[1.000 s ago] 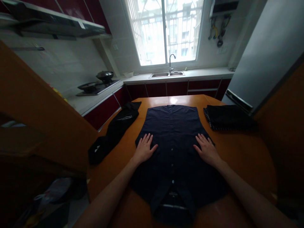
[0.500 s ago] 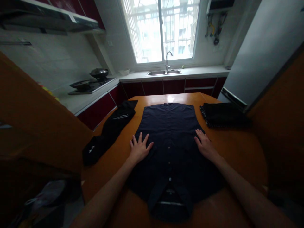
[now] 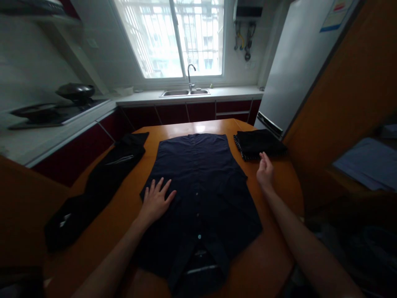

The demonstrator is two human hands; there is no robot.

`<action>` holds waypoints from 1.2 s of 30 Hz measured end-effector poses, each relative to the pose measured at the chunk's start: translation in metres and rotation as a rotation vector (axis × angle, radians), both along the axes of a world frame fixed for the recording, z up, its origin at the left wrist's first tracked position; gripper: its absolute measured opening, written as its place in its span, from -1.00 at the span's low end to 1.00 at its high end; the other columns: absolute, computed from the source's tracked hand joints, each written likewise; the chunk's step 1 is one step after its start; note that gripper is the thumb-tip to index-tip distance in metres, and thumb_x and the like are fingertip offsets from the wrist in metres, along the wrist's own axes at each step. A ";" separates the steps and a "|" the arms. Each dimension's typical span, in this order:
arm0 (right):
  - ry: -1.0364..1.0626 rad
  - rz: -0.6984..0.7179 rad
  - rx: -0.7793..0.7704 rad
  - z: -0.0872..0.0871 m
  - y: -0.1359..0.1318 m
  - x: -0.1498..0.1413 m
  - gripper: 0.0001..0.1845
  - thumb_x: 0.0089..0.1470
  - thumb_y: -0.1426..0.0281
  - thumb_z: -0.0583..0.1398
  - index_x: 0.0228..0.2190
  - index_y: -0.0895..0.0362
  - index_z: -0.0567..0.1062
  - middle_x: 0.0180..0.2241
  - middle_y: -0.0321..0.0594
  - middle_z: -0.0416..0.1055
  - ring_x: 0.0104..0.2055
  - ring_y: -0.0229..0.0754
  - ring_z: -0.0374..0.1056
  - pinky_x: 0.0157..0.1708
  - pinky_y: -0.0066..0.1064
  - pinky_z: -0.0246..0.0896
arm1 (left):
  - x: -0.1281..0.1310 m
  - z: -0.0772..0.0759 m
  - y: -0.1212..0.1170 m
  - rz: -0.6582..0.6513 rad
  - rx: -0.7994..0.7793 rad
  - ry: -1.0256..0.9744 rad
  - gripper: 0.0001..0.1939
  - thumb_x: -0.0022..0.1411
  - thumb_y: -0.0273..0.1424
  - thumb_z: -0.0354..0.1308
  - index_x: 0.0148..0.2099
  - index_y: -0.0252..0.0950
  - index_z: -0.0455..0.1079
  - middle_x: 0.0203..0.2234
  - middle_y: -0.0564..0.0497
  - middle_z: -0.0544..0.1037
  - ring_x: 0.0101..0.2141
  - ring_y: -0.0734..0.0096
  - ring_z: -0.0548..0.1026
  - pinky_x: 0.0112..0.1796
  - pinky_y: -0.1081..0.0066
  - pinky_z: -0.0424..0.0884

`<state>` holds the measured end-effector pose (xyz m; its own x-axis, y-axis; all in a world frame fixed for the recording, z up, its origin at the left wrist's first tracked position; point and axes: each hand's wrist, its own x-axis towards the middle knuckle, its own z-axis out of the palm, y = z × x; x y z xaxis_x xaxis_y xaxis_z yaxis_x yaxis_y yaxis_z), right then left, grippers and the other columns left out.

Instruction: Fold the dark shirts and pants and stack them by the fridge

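Note:
A dark navy button-up shirt lies spread flat on the wooden table, its collar toward me and its hem at the far side. My left hand rests palm down on the shirt's left part, fingers spread. My right hand is off the shirt, over the table to its right, with nothing visible in it. Its fingers point away from me, close together and seen partly edge-on. Just beyond those fingertips sits a folded black cloth with a patterned edge.
Left of the shirt lies a black garment with white marks. Behind the table run a counter with a sink and, at left, a stove with pans. A fridge stands back right; pale papers lie at far right.
My right hand has left the shirt and moved right, toward the folded black cloth. My left hand stays flat on the shirt. The view has turned to the right.

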<state>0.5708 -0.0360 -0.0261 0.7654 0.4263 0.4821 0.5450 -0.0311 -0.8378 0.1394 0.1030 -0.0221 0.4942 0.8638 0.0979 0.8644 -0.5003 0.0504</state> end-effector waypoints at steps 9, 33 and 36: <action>-0.030 0.128 -0.086 0.007 0.000 -0.028 -0.39 0.27 0.26 -0.10 0.22 0.26 0.34 0.22 0.06 0.33 0.27 -0.06 0.24 0.26 -0.10 0.13 | -0.001 0.000 0.001 0.002 -0.031 0.033 -0.32 0.41 0.01 -0.15 0.44 -0.19 0.09 0.41 -0.13 0.03 0.38 -0.20 -0.10 0.26 -0.16 -0.01; -0.226 0.441 -0.312 0.012 -0.005 -0.063 -0.45 0.25 0.26 0.02 0.19 0.20 0.41 0.23 0.00 0.33 0.29 -0.03 0.22 0.31 -0.08 0.06 | 0.005 0.011 -0.016 -0.175 0.005 0.006 -0.23 0.36 0.11 -0.08 0.46 -0.13 -0.01 0.44 -0.07 -0.06 0.40 -0.10 -0.19 0.29 -0.17 -0.13; -0.374 0.595 -0.395 0.014 -0.008 -0.081 -0.41 0.28 0.24 0.03 0.29 0.11 0.26 0.32 -0.10 0.18 0.38 -0.07 0.05 0.35 -0.07 -0.04 | 0.007 0.015 -0.021 -0.288 -0.062 0.031 -0.26 0.38 0.11 -0.11 0.47 -0.03 -0.10 0.45 0.00 -0.13 0.41 -0.06 -0.21 0.28 -0.20 -0.15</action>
